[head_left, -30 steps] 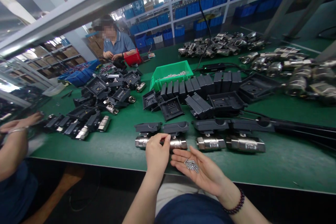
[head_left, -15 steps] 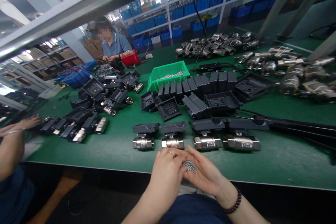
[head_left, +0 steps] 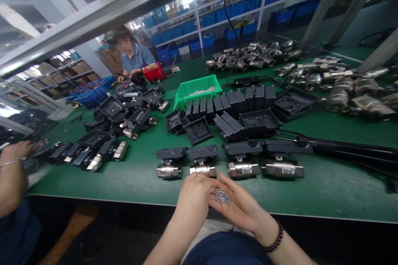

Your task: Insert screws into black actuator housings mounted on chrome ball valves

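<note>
My right hand [head_left: 241, 207] lies palm up at the near table edge, cupping a small pile of silver screws [head_left: 222, 196]. My left hand [head_left: 194, 198] is beside it, fingertips at the screws; whether it pinches one I cannot tell. Just beyond my hands stands a row of steel ball valves [head_left: 244, 168] with black plastic housings [head_left: 203, 152] mounted on top.
Loose black housings [head_left: 259, 121] lie mid-table behind a green bin [head_left: 196, 87] of screws. More assembled valves [head_left: 102, 149] pile at the left, bare steel valves [head_left: 255, 54] at the back right. A co-worker's arm [head_left: 12, 174] is at the left; another person sits at the far end.
My left hand came back from the second valve to the screws in my right palm. The camera view tilted slightly.
</note>
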Motion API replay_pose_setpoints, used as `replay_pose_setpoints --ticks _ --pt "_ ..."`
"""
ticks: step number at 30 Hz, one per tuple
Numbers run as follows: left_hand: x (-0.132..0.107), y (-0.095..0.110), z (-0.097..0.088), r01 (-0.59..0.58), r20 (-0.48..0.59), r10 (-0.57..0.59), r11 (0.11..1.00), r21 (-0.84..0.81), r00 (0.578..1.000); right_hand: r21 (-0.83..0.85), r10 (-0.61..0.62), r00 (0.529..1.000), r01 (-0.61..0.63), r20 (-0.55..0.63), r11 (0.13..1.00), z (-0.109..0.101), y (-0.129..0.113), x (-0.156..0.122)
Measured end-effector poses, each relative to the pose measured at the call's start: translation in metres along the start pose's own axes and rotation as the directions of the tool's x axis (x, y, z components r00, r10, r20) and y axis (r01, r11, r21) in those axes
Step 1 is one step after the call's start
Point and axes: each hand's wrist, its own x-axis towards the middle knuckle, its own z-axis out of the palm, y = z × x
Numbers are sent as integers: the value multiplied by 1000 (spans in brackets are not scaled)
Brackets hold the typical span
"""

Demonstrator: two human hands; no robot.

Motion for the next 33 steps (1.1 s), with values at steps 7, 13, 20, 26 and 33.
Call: replay_pose_setpoints --ticks 7,13,20,26,33 --pt "10 -6 8 -68 -554 56 998 0 830 -6 9 997 -10 -82 1000 3 -3 1" --pt "29 -14 14 -58 -655 93 995 75 750 -16 -25 986 22 -167 1000 9 -3 0" --pt "38 -16 15 -40 -615 165 977 212 771 -45 -46 980 38 -195 998 7 -3 0" --pt "36 -14 16 -2 -587 190 953 304 787 -96 -55 985 40 -164 995 7 -2 -1" --pt "38 -11 15 25 -535 187 931 365 824 -96 -56 985 40 -165 995 7 -1 -1"
